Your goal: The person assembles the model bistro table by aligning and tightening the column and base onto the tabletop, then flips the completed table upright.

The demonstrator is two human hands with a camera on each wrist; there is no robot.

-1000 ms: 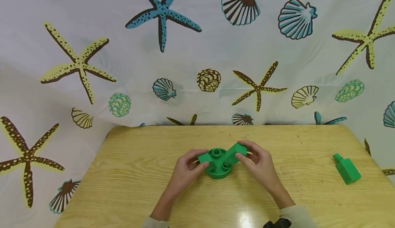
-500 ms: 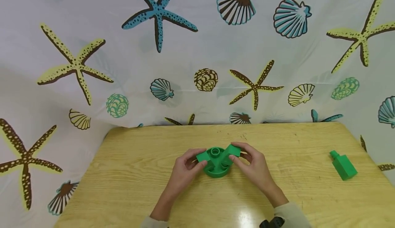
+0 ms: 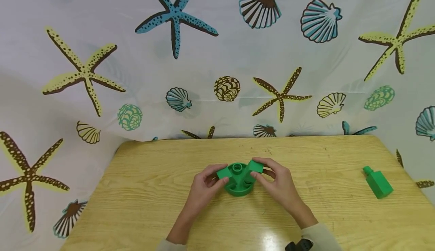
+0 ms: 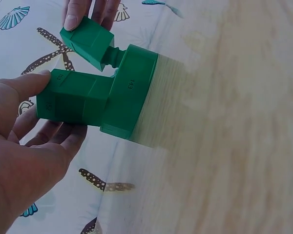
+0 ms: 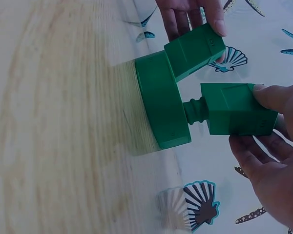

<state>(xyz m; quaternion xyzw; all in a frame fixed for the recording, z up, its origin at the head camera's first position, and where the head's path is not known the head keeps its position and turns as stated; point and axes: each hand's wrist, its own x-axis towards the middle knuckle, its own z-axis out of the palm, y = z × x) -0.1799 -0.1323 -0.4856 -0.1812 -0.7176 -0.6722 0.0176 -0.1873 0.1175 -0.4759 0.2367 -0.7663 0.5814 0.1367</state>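
A round green base (image 3: 239, 193) with a raised rim rests on the table, an unfilled ring socket (image 3: 237, 167) at its far side. My left hand (image 3: 204, 186) grips a green block (image 4: 73, 97) that stands against the base at the left, its lower end hidden by the rim. With thumb and fingers my right hand (image 3: 279, 185) holds a second green block (image 5: 239, 109). Its ribbed threaded neck (image 5: 196, 110) points down at the base's right side and is partly exposed, the block leaning slightly. Whether the neck's tip is inside a socket is hidden.
A third green block (image 3: 379, 184) with a threaded neck lies on its side at the right of the wooden table (image 3: 142, 205). Behind the table hangs a white cloth (image 3: 204, 66) printed with starfish and shells.
The right hand has moved left and slightly down with its block, which now stands more upright over the base. My left hand keeps its hold; the view has shifted slightly.
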